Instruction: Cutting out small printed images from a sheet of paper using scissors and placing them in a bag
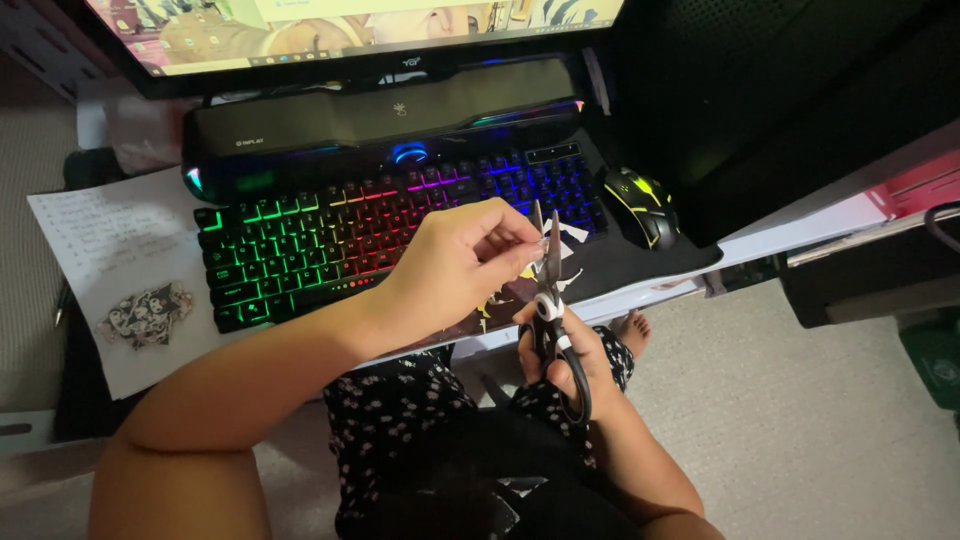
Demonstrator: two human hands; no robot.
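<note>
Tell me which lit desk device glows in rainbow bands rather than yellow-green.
The keyboard, lying under the left hand, is lit in bands from green through red to blue. The mouse to its right shows only yellow-green streaks on a black shell.

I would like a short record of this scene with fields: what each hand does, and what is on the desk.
left hand: left hand pinches a small paper piece at the scissor blades
right hand: right hand grips the black-handled scissors, blades pointing up
blades: slightly apart around the paper
keyboard: keyboard with rainbow backlight, behind the hands
mouse: mouse right of the keyboard
sheet: white sheet left of the keyboard, with a pile of cutouts on it
monitor: monitor switched on, at the top edge
</note>
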